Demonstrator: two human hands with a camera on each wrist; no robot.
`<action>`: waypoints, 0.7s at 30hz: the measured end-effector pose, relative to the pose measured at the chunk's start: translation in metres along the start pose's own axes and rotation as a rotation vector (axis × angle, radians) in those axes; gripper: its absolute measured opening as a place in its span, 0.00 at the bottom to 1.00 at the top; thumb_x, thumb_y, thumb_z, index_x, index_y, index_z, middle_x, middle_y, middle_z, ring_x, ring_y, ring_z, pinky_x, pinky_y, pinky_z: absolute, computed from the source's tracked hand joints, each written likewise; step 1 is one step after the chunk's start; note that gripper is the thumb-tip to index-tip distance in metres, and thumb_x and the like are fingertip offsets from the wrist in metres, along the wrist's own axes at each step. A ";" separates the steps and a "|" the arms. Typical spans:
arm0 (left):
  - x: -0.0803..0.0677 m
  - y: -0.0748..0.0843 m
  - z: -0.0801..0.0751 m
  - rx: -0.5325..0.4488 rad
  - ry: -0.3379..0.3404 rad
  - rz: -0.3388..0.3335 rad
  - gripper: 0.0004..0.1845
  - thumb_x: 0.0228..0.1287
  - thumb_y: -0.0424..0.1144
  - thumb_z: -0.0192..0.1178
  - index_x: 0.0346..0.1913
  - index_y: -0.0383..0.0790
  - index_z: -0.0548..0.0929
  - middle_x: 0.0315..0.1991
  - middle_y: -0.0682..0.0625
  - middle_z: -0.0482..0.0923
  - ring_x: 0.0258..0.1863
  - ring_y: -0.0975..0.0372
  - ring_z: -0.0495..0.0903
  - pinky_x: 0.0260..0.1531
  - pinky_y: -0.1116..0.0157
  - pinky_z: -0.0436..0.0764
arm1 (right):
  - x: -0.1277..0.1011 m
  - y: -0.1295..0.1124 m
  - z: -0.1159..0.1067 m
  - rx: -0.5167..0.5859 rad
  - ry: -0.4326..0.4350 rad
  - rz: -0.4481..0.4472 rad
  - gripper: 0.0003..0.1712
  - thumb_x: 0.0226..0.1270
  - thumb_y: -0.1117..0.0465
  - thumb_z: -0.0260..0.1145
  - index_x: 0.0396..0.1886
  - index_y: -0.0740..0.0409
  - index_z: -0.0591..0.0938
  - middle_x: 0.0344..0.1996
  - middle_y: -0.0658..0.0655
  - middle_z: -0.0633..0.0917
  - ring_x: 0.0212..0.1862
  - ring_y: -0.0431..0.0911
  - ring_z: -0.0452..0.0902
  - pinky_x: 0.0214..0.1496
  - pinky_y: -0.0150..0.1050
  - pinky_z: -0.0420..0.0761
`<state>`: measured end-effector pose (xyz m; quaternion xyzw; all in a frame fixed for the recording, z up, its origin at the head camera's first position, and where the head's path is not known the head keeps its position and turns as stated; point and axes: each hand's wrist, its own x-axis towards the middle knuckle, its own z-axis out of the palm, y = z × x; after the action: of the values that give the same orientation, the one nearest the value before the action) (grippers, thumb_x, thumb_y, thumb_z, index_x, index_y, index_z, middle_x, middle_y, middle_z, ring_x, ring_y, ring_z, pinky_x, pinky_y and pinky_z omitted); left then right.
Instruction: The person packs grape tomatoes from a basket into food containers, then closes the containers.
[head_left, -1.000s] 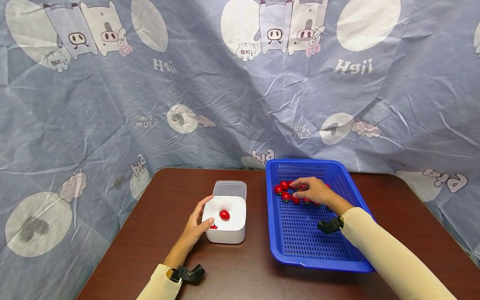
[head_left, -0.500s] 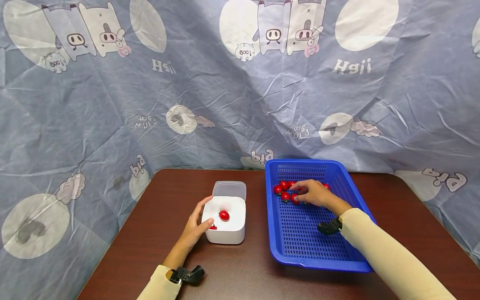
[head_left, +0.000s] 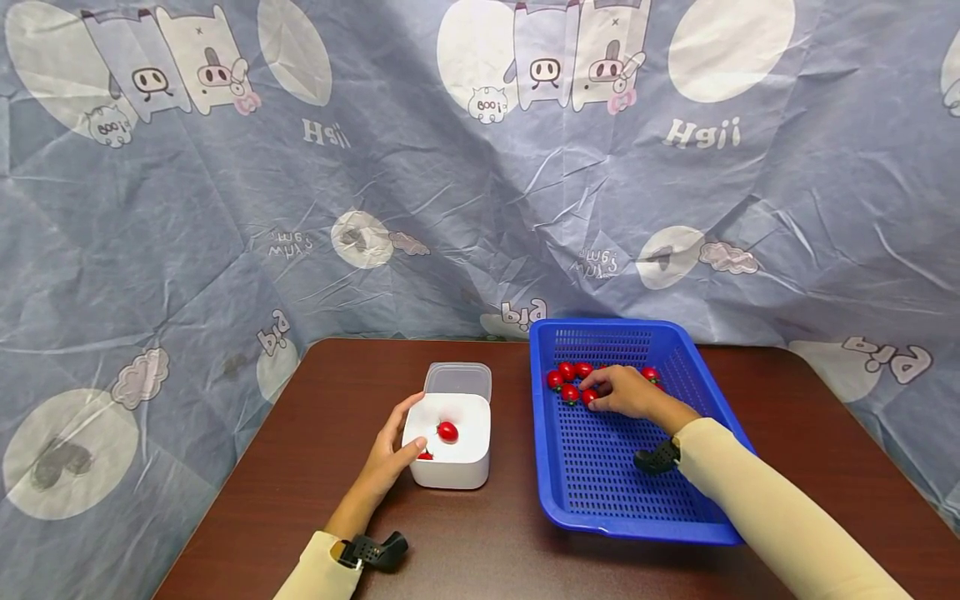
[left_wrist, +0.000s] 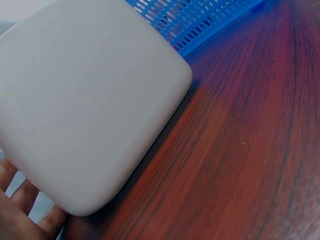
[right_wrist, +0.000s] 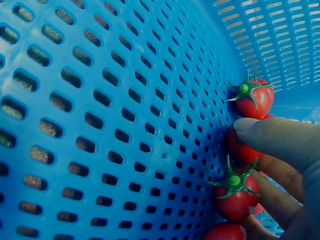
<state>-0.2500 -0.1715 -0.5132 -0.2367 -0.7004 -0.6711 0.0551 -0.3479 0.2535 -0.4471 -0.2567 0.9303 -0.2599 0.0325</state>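
Two hands are working well apart, and both have hold of something! Out to the right, the right hand [head_left: 628,392] dips down, thumb and fingers drawn in narrow around a red tomato [right_wrist: 242,146]; up close, the thumb lies over the near side of the fruit, with fingers running behind it. Across to the left, the left hand [head_left: 393,442] takes a wide grip on a white container [head_left: 450,475], thumb over the near-left rim, the other fingers along the left wall. Both forearms slant in from the near side in cream sleeves [head_left: 780,508], a black band [head_left: 371,550] at each wrist.

Now the containers! One whole tomato [head_left: 447,432] sits inside the white one, and a second tomato [head_left: 425,456] peeks out by the thumb, mostly hidden. Just behind, partly covered, comes a clear lid [head_left: 459,379]. Over in the blue basket [head_left: 637,529], the pinched tomato is down low, with more tomatoes [head_left: 570,393] bunched toward the far end: several left of the hand, a couple beyond it. Dark reddish-brown table [head_left: 510,575] beneath it all, and a printed grey-blue cloth [head_left: 450,175] rises behind!
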 end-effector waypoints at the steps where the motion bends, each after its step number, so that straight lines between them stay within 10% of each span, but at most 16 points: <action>1: 0.000 -0.001 0.000 0.002 0.000 0.001 0.36 0.63 0.35 0.57 0.73 0.42 0.58 0.68 0.41 0.63 0.63 0.49 0.65 0.58 0.64 0.70 | 0.000 0.000 0.000 -0.009 -0.002 -0.003 0.17 0.54 0.62 0.74 0.45 0.57 0.86 0.42 0.59 0.86 0.44 0.53 0.81 0.47 0.53 0.77; 21: 0.000 -0.003 0.001 -0.004 -0.001 0.009 0.36 0.63 0.34 0.56 0.73 0.41 0.58 0.66 0.39 0.65 0.60 0.51 0.69 0.54 0.66 0.73 | -0.002 -0.002 0.002 -0.048 0.027 -0.011 0.18 0.51 0.63 0.75 0.44 0.57 0.87 0.39 0.57 0.87 0.40 0.50 0.82 0.43 0.49 0.79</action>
<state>-0.2510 -0.1709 -0.5158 -0.2401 -0.6980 -0.6722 0.0572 -0.3449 0.2521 -0.4475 -0.2590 0.9352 -0.2410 0.0123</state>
